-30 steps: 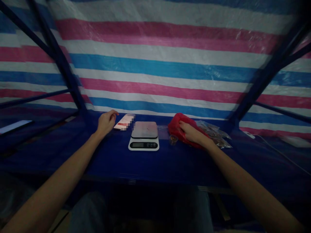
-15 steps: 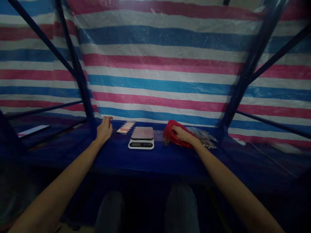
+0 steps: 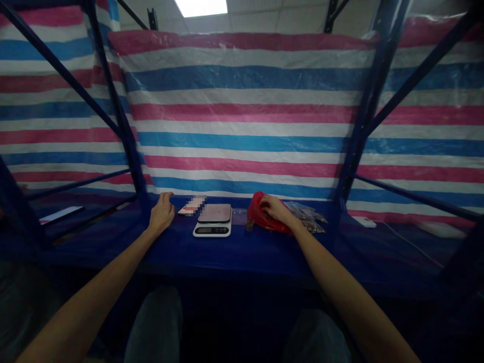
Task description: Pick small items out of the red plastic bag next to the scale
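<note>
My right hand reaches into the mouth of a red plastic bag, its fingers curled together; what they grip inside is hidden. Beside the bag stands a small clear container with something brownish in it. A clear plastic bag lies flat between it and a white kitchen scale with a pinkish plate. My left hand rests on the blue table by the left post, loosely bent, index finger sticking out, holding nothing. Close to it is a pale card or packet, partly blurred out.
Several clear packets with brown contents lie right of the red bag. Blue metal posts frame the table, with a striped plastic sheet behind. At right are a white plug-like block and its cable; at left, a flat white object.
The view has tilted up, bringing a ceiling light into sight. My right hand has shifted slightly at the red bag's mouth, which now shows more open. My left hand stays by the post.
</note>
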Demonstrator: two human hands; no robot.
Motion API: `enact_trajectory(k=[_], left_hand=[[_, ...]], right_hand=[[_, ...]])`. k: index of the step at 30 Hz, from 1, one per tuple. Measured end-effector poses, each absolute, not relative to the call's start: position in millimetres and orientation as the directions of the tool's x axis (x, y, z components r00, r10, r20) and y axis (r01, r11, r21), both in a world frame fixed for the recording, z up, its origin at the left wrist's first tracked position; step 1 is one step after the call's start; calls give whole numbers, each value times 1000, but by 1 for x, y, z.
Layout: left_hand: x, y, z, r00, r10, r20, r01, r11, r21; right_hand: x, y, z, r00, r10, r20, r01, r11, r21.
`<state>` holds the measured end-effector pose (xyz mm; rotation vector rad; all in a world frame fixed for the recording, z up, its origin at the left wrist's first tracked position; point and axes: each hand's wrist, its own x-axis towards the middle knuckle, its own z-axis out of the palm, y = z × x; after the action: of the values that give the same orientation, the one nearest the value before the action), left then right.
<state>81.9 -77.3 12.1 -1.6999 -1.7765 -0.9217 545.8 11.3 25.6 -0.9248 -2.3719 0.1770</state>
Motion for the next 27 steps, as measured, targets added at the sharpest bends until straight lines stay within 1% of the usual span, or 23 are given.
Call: enact_trajectory(k=[4, 7, 13, 17, 19, 22, 27], left_hand=[[77, -73, 8, -74, 650, 757, 991, -36, 128], [75, -71, 7, -67, 644, 762, 988, -61, 139], [72, -71, 6, -63, 611, 789, 981, -106, 160], [65, -72, 5, -125, 579, 806, 978, -68, 200], [63, -70, 6, -123, 594, 795, 978, -63, 198], [62, -59, 8, -52, 650, 758, 981, -108, 160], [59, -38, 7, -27, 672, 740, 979, -131, 155]], right_hand=[[540, 8, 17, -671, 639, 376, 546, 769, -333], [536, 8, 13, -687, 636, 351, 550, 772, -319], [529, 7, 12, -653, 639, 406, 574, 768, -284], [528, 4, 20, -615, 634, 469, 575, 768, -282], [531, 3, 25, -592, 633, 499, 578, 765, -285], [536, 3, 31, -555, 645, 524, 594, 749, -294], [544, 4, 35, -537, 671, 512, 619, 725, -301]])
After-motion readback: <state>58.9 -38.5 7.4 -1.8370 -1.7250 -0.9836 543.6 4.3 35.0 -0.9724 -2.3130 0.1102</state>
